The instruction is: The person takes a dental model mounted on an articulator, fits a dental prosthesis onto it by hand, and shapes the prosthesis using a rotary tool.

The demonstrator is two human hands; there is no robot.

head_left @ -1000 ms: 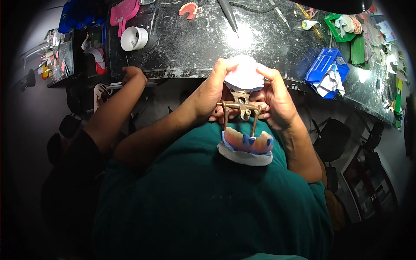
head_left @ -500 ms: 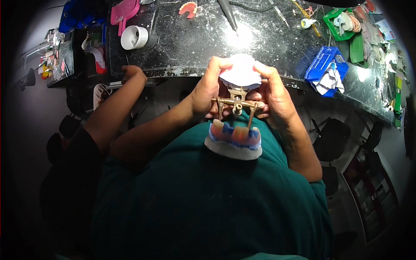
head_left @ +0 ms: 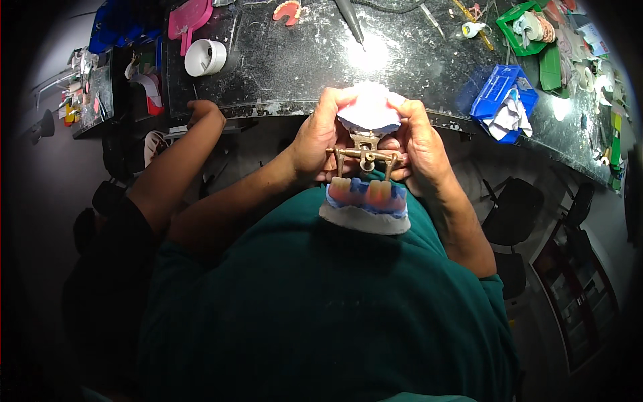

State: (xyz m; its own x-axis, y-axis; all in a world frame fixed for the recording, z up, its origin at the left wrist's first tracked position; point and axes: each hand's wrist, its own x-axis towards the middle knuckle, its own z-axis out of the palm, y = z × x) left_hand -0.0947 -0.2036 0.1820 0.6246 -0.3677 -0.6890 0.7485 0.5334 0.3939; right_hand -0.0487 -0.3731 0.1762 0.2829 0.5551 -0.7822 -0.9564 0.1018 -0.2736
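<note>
Green fabric of the person's shirt (head_left: 321, 315) fills the near field. Resting against the chest just above it: the lower half of a dental articulator, a white plaster base (head_left: 364, 219) carrying blue and pink wax rims (head_left: 367, 194).

Brass articulator frame (head_left: 364, 157) stands between the two casts, crossbar level, two posts running down to the wax. Upper plaster cast (head_left: 368, 112) sits on top, bright under the lamp, detail washed out.

Left hand (head_left: 313, 144) curled around the left side of the frame, fingers wrapped up onto the edge of the upper cast, thumb side toward the post. Right hand (head_left: 420, 144) mirrors it, fingers closed on the right edge of the cast. Both are gripping, not spread.

Change over the last second: the whole assembly has come up and closer to the bench edge, and the lower cast now sits squarer to the camera with the wax faces showing; the grip of both hands is unchanged. Reads as turning the piece over for inspection rather than setting it down.

A second person's forearm (head_left: 175, 167) reaches in from the left, the hand at the bench edge, same place as before.

Farther out, dark speckled bench (head_left: 281, 67): white tape roll (head_left: 205, 57), pink hand mirror (head_left: 188, 19), a pink denture piece (head_left: 288, 10), handpiece (head_left: 349, 19), blue box with white cloth (head_left: 501, 100), green tray (head_left: 529, 27).
</note>
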